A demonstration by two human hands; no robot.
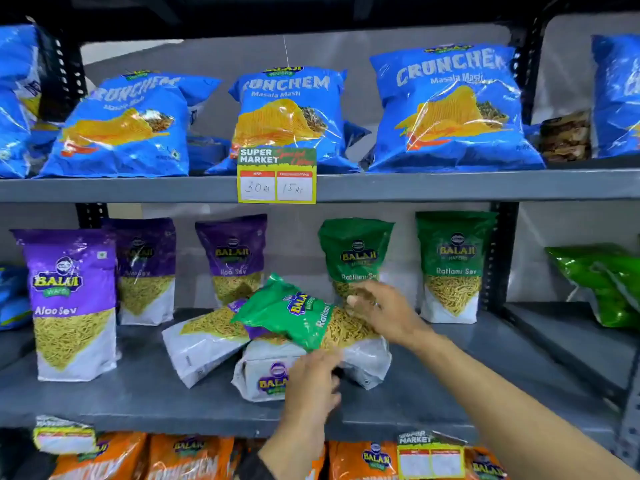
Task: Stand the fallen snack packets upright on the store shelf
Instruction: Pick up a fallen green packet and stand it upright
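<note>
On the middle grey shelf (145, 400) lies a pile of fallen packets. A green Ratlami Sev packet (294, 311) sits tilted on top, its top pointing up-left. My right hand (384, 311) grips its right side and my left hand (311, 382) holds its lower edge. Under it lie a purple Aloo Sev packet (204, 336) on its side and another white-bottomed packet (263, 375) flat at the front. Upright purple packets (71, 303) stand to the left and upright green ones (452, 268) to the right.
Blue Crunchem bags (291, 116) line the upper shelf, with a hanging price tag (277, 176) at its edge. Orange packets (188, 457) fill the shelf below. A black upright post (500, 254) bounds the bay on the right; green bags (602, 282) lie beyond it.
</note>
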